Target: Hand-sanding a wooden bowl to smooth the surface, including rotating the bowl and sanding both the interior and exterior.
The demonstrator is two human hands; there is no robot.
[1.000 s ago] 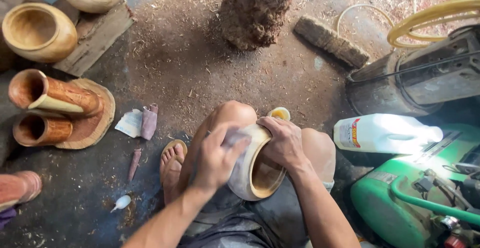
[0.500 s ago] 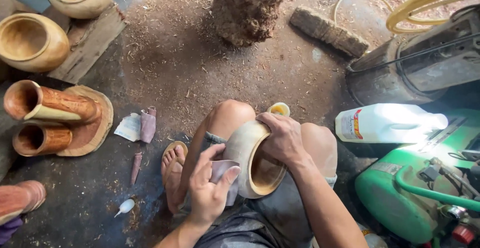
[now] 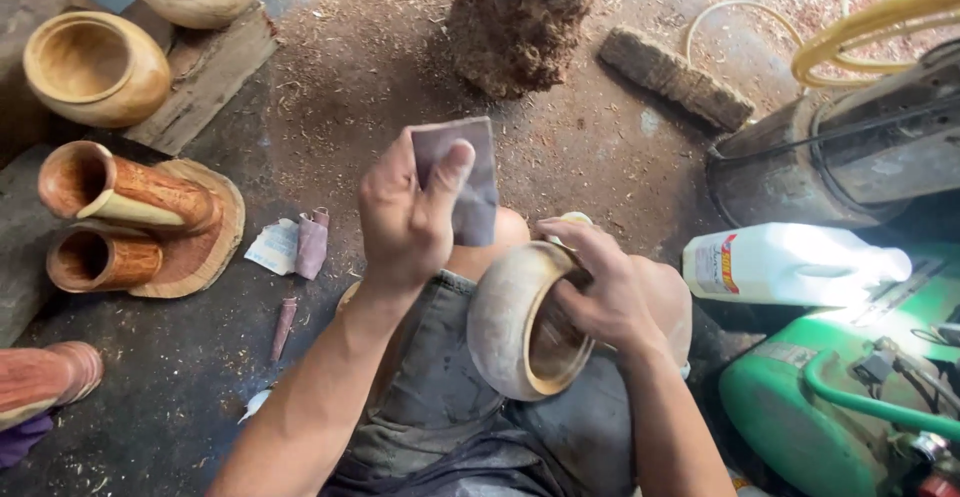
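My left hand [image 3: 405, 217] is raised above my knee and pinches a grey-purple sheet of sandpaper [image 3: 470, 182] between thumb and fingers. A round, pale wooden bowl [image 3: 510, 322] lies on its side in my lap, its mouth facing right. My right hand [image 3: 605, 292] grips the bowl's rim, with fingers curled into its opening. The sandpaper is held clear of the bowl, a little above and left of it.
Two wooden bowls [image 3: 95, 67] and two wooden vases [image 3: 120, 192] lie at left on planks. Sandpaper scraps [image 3: 295, 245] litter the dirt floor. A rough stump [image 3: 520, 17] stands ahead, a white jug [image 3: 790, 262] and green machine [image 3: 850, 397] at right.
My left hand has lifted off the bowl's side and risen with the sandpaper. The right hand has kept its hold on the bowl's rim.
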